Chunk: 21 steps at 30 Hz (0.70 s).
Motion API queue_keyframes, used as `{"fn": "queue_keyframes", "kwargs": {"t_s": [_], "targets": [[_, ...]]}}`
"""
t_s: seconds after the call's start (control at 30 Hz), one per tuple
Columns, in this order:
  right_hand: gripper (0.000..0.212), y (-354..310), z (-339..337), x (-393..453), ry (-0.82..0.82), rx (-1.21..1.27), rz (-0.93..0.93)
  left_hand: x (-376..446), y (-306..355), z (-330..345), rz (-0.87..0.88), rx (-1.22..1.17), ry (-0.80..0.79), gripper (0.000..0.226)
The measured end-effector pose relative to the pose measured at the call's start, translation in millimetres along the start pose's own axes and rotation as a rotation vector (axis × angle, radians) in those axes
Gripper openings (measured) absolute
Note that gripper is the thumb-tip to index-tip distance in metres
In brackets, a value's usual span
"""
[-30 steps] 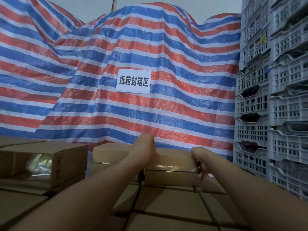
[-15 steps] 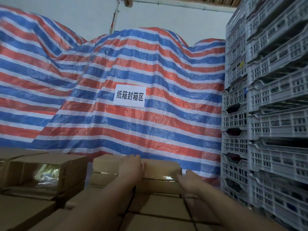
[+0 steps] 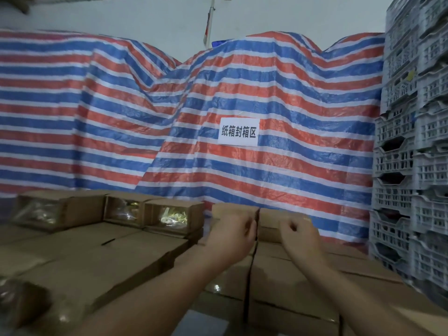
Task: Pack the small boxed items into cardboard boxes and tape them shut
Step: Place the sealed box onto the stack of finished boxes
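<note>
Sealed brown cardboard boxes lie in rows on a stack [image 3: 126,253] in front of me. At the far end of the stack stand two top boxes side by side, the left one [image 3: 234,210] and the right one [image 3: 288,215]. My left hand [image 3: 230,235] hovers just in front of the left box, fingers loosely curled, with nothing in it. My right hand [image 3: 301,240] is in front of the right box, also curled and holding nothing. I cannot tell whether either hand touches a box. No small boxed items or tape roll are in view.
Three boxes with shiny clear tape on their ends [image 3: 173,218] sit on the stack to the left. A red, white and blue striped tarp [image 3: 266,88] with a white paper sign [image 3: 238,132] hangs behind. Stacked grey plastic crates [image 3: 412,166] form a wall at the right.
Both hands have come off the far top box and drawn back with the fingers curled. The view has swung left and up, showing more boxes on the left.
</note>
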State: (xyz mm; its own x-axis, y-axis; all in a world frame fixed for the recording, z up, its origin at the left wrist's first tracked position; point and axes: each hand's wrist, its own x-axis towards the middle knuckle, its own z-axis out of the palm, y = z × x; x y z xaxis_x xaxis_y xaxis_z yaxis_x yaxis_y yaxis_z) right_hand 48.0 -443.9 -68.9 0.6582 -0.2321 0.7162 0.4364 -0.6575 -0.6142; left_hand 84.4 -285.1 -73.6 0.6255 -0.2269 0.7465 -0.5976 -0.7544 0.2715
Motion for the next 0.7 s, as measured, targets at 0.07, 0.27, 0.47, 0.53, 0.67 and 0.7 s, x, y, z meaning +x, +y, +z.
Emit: {"fn": "queue_keyframes", "kwargs": {"t_s": [0.07,0.27,0.47,0.53,0.67,0.7], "targets": [[0.051,-8.4,2.7,-41.2,-0.028,0.097,0.004,-37.5,-2.5,-9.0,-0.036,-0.078,-0.020,0.024],[0.054,14.0,32.5,-122.7,-0.140,0.190,0.222,-133.8,-31.3,-12.4,-0.193,-0.153,-0.072,0.029],[0.057,30.0,40.9,-140.8,-0.258,-0.086,0.054,-157.0,-49.1,-20.2,-0.226,-0.132,0.037,0.039],[0.055,33.7,38.4,-142.3,-0.291,-0.152,0.024,-156.2,-46.8,-23.3,-0.215,-0.155,0.060,0.041],[0.052,28.4,37.2,-142.7,-0.274,-0.138,-0.051,-156.7,-43.8,-25.6,-0.193,-0.165,0.082,0.044],[0.055,29.7,38.4,-143.4,-0.249,-0.150,-0.094,-157.0,-42.0,-26.2,-0.190,-0.169,0.087,0.044]]}}
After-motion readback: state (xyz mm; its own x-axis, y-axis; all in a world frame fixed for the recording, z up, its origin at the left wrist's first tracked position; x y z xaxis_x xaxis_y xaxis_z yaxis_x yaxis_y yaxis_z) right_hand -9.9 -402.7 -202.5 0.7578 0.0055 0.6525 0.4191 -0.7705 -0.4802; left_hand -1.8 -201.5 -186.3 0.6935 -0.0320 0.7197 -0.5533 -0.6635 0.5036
